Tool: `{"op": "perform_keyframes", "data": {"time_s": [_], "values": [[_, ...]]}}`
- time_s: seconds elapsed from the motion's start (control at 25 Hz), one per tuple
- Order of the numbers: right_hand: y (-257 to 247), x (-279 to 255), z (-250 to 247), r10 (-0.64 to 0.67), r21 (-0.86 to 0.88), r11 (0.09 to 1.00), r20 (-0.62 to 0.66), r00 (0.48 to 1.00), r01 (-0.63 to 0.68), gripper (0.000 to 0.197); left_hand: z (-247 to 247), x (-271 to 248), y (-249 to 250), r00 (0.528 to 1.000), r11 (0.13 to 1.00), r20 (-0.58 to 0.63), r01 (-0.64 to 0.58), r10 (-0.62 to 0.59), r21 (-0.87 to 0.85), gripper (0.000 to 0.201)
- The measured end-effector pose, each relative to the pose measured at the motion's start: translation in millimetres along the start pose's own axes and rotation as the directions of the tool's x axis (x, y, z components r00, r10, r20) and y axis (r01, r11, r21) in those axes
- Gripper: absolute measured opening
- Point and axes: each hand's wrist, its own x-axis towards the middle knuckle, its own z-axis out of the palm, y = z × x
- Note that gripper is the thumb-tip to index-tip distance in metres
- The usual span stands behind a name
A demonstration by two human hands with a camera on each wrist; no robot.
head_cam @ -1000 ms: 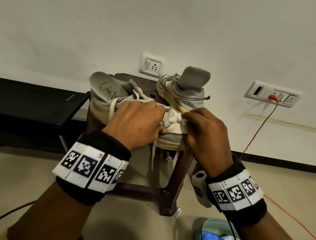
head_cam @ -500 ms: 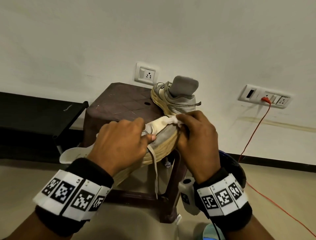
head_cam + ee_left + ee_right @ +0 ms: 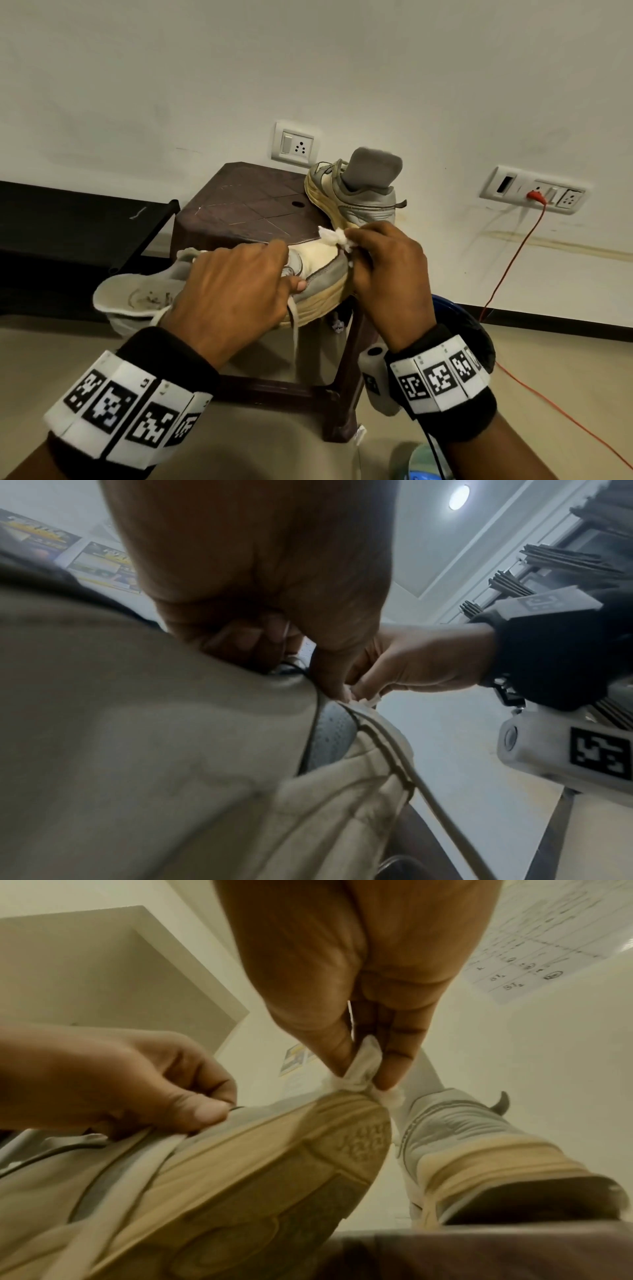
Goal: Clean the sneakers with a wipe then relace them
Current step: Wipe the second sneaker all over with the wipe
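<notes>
The near sneaker (image 3: pixel 318 274) lies tipped on its side at the stool's 6 o'clock edge, toe toward 2 o'clock, heel overhanging toward 8 o'clock with the insole showing. A loose lace (image 3: pixel 294 329) dangles from it in front of the stool leg. The left hand (image 3: pixel 233 291) grips its upper, fingers curled over the top and thumb pressed against the grey side panel. At the toe tip, the right hand (image 3: pixel 387 274) pinches a crumpled white wipe (image 3: pixel 334 235) between thumb and fingertips (image 3: pixel 394 1064), the wad touching the toe's edge.

The second sneaker (image 3: pixel 356 195) stands upright at 1 o'clock on the brown stool (image 3: pixel 239 209), a grey sock-like filler sticking out of its collar; it sits just behind the right hand's knuckles.

Both hands cover most of the near sneaker's midsection, so its eyelets cannot be seen. On the wall, a white socket (image 3: pixel 296 145) sits at 12 o'clock and a switch plate (image 3: pixel 534 193) at 3 o'clock with a red cable (image 3: pixel 507 267) running down to the floor. A dark low shelf (image 3: pixel 78 226) stands at 9 o'clock.
</notes>
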Motion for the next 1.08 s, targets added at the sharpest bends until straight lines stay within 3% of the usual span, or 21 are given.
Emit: {"op": "perform_keyframes", "data": {"time_s": [0.08, 0.2, 0.28, 0.44, 0.64, 0.76, 0.92, 1.0, 1.08], "values": [[-2, -8, -1, -0.026, 0.007, 1.000, 0.063, 0.998, 0.026, 0.028, -1, -5, -2, 1.000, 1.000, -0.010, 0.011, -0.010, 0.025, 0.033], [-27, -33, 8, -0.214, 0.010, 0.977, 0.166, 0.963, 0.215, 0.026, -5, -10, -11, 0.990, 0.996, -0.114, 0.076, -0.082, -0.051, 0.031], [-37, -36, 14, -0.270, 0.009, 0.962, 0.137, 0.953, 0.272, 0.026, -7, -11, -17, 0.986, 0.994, -0.136, 0.082, -0.092, -0.077, 0.028], [-23, -13, 11, -0.133, 0.031, 0.991, -0.027, 0.991, 0.134, 0.024, -7, -15, -29, 0.987, 0.995, -0.157, -0.055, 0.042, -0.078, 0.033], [3, 9, 5, 0.034, 0.165, 0.984, 0.184, 0.982, -0.065, 0.028, -8, -16, -31, 0.992, 0.994, 0.059, -0.108, 0.107, 0.005, 0.029], [-1, 5, -4, -0.011, 0.187, 0.982, 0.198, 0.980, -0.027, 0.029, -6, -15, -36, 0.997, 0.997, 0.029, -0.071, 0.070, 0.009, 0.027], [-23, -6, -3, -0.168, 0.147, 0.980, 0.248, 0.954, 0.134, 0.030, 0, -13, -53, 0.989, 0.997, -0.129, -0.076, 0.073, -0.025, 0.022], [-21, -2, -3, -0.144, 0.132, 0.983, 0.155, 0.977, 0.124, 0.028, 0, -13, -57, 0.982, 0.991, -0.154, -0.121, 0.112, -0.052, 0.020], [-10, 3, -4, -0.037, 0.165, 0.986, 0.105, 0.994, 0.019, 0.024, 0, -14, -56, 0.975, 0.982, -0.144, -0.179, 0.169, -0.061, 0.020]]}}
